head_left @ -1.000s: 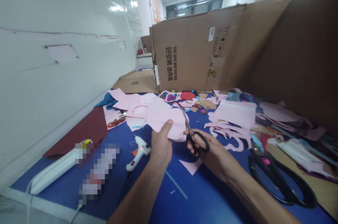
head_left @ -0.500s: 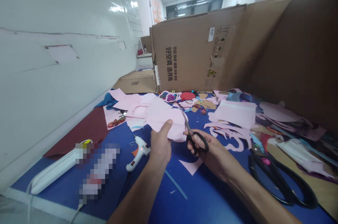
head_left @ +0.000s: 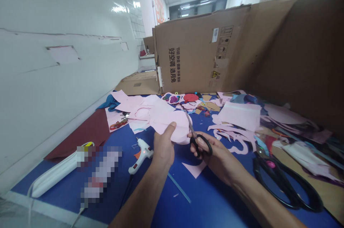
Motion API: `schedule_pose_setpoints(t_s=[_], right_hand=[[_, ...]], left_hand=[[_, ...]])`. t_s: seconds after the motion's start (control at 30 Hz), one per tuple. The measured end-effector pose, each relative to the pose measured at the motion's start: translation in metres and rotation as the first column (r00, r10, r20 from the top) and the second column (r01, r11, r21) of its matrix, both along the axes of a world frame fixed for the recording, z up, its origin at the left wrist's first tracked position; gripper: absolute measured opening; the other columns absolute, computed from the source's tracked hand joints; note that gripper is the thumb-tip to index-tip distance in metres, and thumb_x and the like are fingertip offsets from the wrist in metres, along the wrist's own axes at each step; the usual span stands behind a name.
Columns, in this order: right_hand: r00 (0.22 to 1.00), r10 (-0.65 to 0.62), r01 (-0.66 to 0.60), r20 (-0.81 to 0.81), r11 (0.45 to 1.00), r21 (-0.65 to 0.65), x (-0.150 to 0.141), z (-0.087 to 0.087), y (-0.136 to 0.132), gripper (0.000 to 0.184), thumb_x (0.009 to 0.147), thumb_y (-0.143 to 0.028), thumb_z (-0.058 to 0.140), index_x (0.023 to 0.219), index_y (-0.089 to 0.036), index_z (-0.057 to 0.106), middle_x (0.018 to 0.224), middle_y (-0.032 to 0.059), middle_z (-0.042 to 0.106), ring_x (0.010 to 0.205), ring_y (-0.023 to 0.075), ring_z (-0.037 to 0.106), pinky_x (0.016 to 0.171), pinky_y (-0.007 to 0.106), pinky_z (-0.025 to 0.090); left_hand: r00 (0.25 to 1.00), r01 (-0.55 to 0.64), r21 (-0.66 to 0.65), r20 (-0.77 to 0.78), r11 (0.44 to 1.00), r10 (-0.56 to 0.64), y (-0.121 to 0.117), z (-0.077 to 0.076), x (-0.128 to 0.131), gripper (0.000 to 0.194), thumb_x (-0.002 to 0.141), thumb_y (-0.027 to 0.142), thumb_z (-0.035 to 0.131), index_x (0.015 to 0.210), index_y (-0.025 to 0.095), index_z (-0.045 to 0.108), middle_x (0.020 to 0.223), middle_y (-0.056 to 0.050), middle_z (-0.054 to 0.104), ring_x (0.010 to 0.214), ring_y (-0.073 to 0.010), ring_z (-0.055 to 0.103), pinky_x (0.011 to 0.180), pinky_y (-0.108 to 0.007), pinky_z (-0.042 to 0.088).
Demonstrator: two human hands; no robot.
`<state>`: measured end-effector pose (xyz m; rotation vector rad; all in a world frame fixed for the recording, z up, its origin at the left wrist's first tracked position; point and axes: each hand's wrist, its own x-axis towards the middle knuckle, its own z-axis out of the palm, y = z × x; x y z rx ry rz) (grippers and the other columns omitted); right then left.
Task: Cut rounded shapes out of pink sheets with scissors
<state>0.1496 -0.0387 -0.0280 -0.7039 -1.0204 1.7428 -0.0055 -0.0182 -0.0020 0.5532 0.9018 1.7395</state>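
And there, nearest on the right side of the blue tabletop (head_left: pixel 204 199), lay large black-handled shears (head_left: pixel 282 181), untouched. A thin light-blue strip (head_left: pixel 179 188) lay between the forearms, and a white glue gun (head_left: pixel 141 159) lay just beside the left hand (head_left: pixel 164 147).

Now the grip: the left hand was closed on rounded pale-pink paper (head_left: pixel 178 133), thumb pressed on top, holding it out over the middle of the surface. The right hand (head_left: pixel 215 154) was wrapped round small scissors with black loop handles (head_left: pixel 191 126), their metal blades right at the paper's right side. How wide the blades stood, I couldn't tell. That side curved smoothly, and a pointed pink scrap (head_left: pixel 195 170) lay just below the right hand.

Farther on, curling pink offcuts (head_left: pixel 242 147) spread to the right, and a red oval piece (head_left: pixel 190 97) sat near the far edge, in front of a tall brown cardboard panel (head_left: pixel 199 52).
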Motion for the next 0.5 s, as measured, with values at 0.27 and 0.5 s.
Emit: schedule_pose_setpoints(t_s=[0.27,0.5], right_hand=[[1.000,-0.007,0.007,0.010,1.000,-0.001,0.0000,0.0004,0.0007,0.040,0.084,-0.049,0.085,0.112,-0.021,0.077,0.080,0.0039,0.068,0.071,0.0163,0.054,0.062,0.028,0.034],[1.000,-0.011,0.010,0.016,1.000,0.005,0.0004,-0.0014,0.0021,0.041,0.083,-0.049,0.086,0.111,-0.021,0.078,0.079,0.0039,0.069,0.070,0.0164,0.054,0.061,0.028,0.034]], left_hand=[[1.000,-0.006,-0.002,0.003,1.000,0.006,0.0013,-0.0012,-0.0001,0.046,0.068,0.025,0.091,0.111,0.015,0.076,0.105,-0.011,0.080,0.108,-0.0281,0.075,0.091,-0.035,0.059],[1.000,-0.001,0.014,0.006,1.000,0.001,0.0021,-0.0022,-0.0019,0.049,0.067,0.026,0.092,0.112,0.015,0.076,0.107,-0.012,0.080,0.106,-0.0286,0.075,0.089,-0.035,0.059]])
